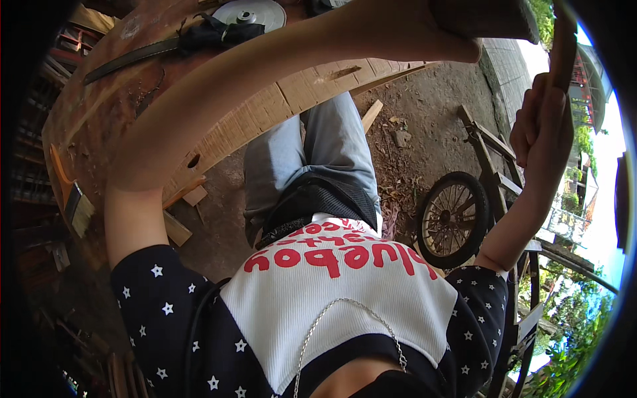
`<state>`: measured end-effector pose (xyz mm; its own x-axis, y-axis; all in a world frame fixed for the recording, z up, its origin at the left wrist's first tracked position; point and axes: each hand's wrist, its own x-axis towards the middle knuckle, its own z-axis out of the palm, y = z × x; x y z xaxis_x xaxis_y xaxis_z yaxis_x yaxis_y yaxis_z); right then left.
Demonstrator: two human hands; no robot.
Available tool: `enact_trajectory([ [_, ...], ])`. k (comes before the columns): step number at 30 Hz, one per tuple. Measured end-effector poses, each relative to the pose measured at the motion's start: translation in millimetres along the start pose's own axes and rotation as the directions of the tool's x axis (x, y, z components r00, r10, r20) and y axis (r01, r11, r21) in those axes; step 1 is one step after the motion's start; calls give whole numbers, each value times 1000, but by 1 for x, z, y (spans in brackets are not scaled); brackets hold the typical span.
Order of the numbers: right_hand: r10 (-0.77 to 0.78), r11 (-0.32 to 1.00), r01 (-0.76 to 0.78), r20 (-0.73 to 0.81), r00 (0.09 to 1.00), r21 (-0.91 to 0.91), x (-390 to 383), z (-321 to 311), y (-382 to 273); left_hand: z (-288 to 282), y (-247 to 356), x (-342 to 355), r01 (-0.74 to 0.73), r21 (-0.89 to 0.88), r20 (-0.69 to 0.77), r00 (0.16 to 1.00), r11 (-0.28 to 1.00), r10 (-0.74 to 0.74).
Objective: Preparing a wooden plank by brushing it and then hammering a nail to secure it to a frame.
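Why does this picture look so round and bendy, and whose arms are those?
There's no robot here! A person wears a wide fisheye camera on their head, looking down, so straight edges curve. The starry sleeves and arms are that person's own.

The left hand is at a dark brown block; most fingers are hidden, so its grip is hard to tell. The right hand curls around the lower end of a slim brown piece.

On the wooden table lie a grey disc, a black bundle and a long dark strip. A paintbrush shows at its left edge. Beyond the table is a spoked wheel.
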<state>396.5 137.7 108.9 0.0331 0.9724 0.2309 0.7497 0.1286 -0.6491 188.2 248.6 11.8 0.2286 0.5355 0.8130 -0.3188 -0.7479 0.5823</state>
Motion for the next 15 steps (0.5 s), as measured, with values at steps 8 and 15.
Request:
enact_trajectory([
  [8,57,686,100,-190,980,721,14,51,69,-48,8,41,-40,-261,-60,998,964,25],
  [15,-91,635,119,-79,993,763,48,154,86,-25,-4,26,-6,-287,-18,1000,958,1],
])
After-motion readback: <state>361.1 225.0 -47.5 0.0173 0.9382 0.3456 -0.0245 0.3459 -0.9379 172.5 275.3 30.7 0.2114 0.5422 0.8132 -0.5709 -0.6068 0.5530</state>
